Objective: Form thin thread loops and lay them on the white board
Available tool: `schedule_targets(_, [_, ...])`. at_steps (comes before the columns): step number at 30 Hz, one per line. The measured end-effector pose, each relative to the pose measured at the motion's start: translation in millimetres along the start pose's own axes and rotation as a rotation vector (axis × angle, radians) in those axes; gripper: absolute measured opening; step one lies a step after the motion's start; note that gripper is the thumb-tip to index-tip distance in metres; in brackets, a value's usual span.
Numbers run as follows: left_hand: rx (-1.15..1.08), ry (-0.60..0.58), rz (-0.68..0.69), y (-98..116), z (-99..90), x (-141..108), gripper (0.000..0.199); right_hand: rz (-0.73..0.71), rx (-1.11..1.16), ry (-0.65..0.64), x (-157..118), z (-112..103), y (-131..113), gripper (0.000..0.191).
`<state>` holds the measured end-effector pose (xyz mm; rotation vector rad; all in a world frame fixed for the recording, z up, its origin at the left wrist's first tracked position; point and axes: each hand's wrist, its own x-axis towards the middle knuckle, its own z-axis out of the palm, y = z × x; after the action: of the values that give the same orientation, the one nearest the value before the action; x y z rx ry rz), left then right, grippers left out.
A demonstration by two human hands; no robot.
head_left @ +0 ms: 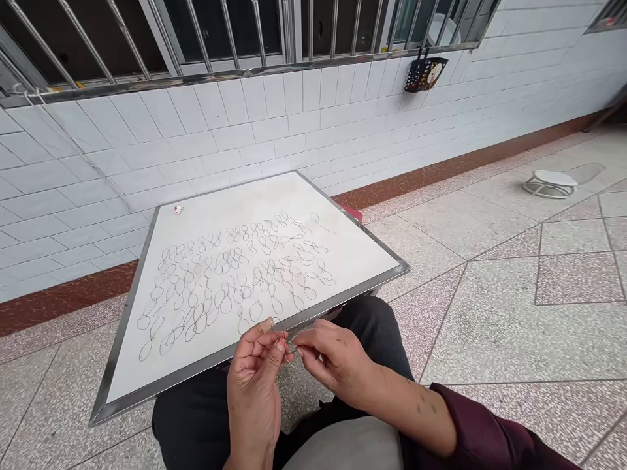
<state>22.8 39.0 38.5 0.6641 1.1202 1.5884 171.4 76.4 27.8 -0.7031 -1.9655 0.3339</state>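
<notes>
Between my two hands is a thin dark looped wire or thread (278,324); which of the two materials it is, I cannot tell. My left hand (259,372) pinches it between thumb and fingers, palm turned up. From the right, my right hand (337,359) pinches the same strand, fingertips close to the left thumb. A thin loop hangs below the fingertips. Just beyond the hands, many similar twisted loops (196,323), shaped like figure eights, lie in rough rows on a white table (132,375) with a metal edge.
At the table's far left corner lies a small red and white item (178,209). A white tiled wall (235,140) with barred windows stands behind. A black basket (425,73) hangs from the sill. On the floor at right is a low white stool (551,183).
</notes>
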Motion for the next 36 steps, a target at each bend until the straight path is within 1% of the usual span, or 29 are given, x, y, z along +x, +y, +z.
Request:
schedule_targets(7, [0.133,0.070,0.063,-0.5,-2.6,-3.3,0.046,-0.054,-0.079,0.005,-3.2,3.1,1.9,0.010])
schedule_targets(11, [0.184,0.080,0.081,-0.2,-4.9,-3.8,0.043,-0.076,-0.085,-0.013,-5.2,4.1,2.1,0.010])
schedule_targets(13, [0.188,0.082,0.081,1.7,-4.9,-3.1,0.043,-0.058,-0.039,-0.039,-6.2,3.9,2.7,0.010])
schedule_targets(15, [0.179,0.079,0.071,4.2,-4.0,-2.4,0.044,0.013,0.069,-0.050,-6.8,3.5,4.0,0.011])
schedule_targets(19, [0.165,0.024,0.022,6.8,-1.8,-1.9,0.045,0.251,0.317,-0.004,-5.2,4.1,7.3,0.014])
schedule_targets(22, [0.200,-0.037,-0.020,5.5,-1.3,-2.3,0.045,0.388,0.454,-0.033,-3.1,6.6,9.1,0.014])
schedule_targets(24, [0.234,-0.062,-0.042,4.2,-1.6,-2.2,0.045,0.449,0.514,-0.049,-2.3,8.6,9.9,0.014])
schedule_targets(28, [0.296,-0.084,-0.070,2.7,-3.6,1.0,0.044,0.477,0.545,-0.077,-5.5,14.3,13.0,0.019])
schedule_targets(31, [0.367,-0.086,-0.056,3.0,-6.8,6.3,0.043,0.516,0.607,-0.107,-13.1,20.8,19.3,0.022])
schedule_targets(34, [0.441,-0.108,-0.048,4.6,-10.7,10.8,0.042,0.528,0.640,-0.145,-21.8,24.5,27.4,0.019])
schedule_targets(36, [0.485,-0.123,-0.061,6.2,-12.8,11.8,0.043,0.493,0.571,-0.180,-26.0,22.6,31.7,0.014])
